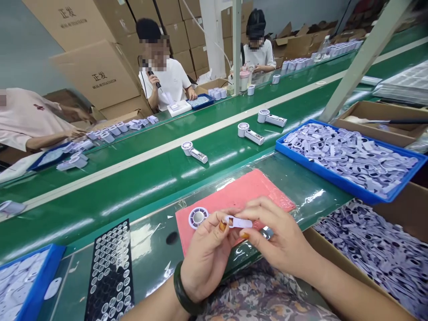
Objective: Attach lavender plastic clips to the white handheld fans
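Note:
My left hand (205, 256) and my right hand (279, 238) meet over the near edge of a red mat (234, 194). Both pinch a small flat lilac plastic piece (239, 221) between thumbs and fingertips. A round white fan head (198, 217) lies on the mat just left of my left fingers. A dark bangle sits on my left wrist.
A black sheet of round stickers (110, 272) lies at the left. Blue trays (351, 158) and a carton (381, 254) at the right hold several lilac pieces. Small fans (194, 151) ride the green belt. Other people work on the far side, before stacked cartons.

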`<state>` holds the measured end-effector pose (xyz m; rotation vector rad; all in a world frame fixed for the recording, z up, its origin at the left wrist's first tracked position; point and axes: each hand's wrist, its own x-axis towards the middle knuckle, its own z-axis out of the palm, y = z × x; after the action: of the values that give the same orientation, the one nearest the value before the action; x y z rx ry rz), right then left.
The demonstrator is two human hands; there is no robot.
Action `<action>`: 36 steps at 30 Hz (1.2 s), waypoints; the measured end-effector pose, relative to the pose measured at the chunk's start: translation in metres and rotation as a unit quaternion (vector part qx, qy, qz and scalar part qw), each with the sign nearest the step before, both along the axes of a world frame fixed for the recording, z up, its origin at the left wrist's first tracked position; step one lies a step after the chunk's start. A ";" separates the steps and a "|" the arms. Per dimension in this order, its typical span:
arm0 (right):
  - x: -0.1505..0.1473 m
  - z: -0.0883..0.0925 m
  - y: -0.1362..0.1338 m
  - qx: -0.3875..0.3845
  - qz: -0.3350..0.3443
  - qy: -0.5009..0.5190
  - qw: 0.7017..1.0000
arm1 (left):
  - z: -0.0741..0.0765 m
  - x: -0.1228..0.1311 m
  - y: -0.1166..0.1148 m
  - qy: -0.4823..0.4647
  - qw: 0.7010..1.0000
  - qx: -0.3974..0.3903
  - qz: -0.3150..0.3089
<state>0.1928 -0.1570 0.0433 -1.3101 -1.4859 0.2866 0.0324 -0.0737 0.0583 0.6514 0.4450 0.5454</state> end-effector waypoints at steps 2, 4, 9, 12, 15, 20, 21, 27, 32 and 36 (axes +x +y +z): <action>0.006 -0.002 -0.002 0.002 -0.017 -0.009 1.000 | 0.000 -0.001 0.000 0.026 1.000 0.010 0.002; 0.010 -0.006 -0.005 0.002 -0.030 -0.006 1.000 | -0.002 -0.006 0.000 0.057 0.998 0.015 0.002; 0.012 -0.019 -0.007 -0.054 -0.028 0.024 0.998 | -0.007 -0.032 -0.007 0.158 0.977 0.141 0.008; -0.002 -0.027 0.001 -0.066 0.011 0.005 0.998 | -0.002 -0.053 -0.019 0.153 0.921 0.334 -0.133; -0.032 -0.038 0.017 -0.052 0.083 -0.090 0.991 | 0.003 -0.075 -0.032 0.127 0.885 0.401 -0.197; -0.103 -0.053 0.055 -0.158 0.185 -0.359 0.901 | -0.008 -0.108 -0.053 0.121 0.924 0.356 -0.074; -0.116 -0.053 0.062 -0.187 0.186 -0.387 0.884 | -0.011 -0.114 -0.057 0.120 0.929 0.348 -0.047; -0.161 -0.036 0.081 -0.258 0.145 -0.445 0.845 | -0.024 -0.154 -0.072 0.128 0.934 0.330 0.049; -0.169 -0.029 0.083 -0.291 0.123 -0.452 0.834 | -0.037 -0.170 -0.073 0.108 0.942 0.313 0.053; -0.154 -0.021 0.075 -0.297 0.128 -0.419 0.848 | -0.043 -0.175 -0.072 0.105 0.945 0.303 0.057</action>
<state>0.0386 -0.0818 0.0225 -1.8595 -2.4590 0.3920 -0.1423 -0.1456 0.0151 1.2904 0.5188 0.7353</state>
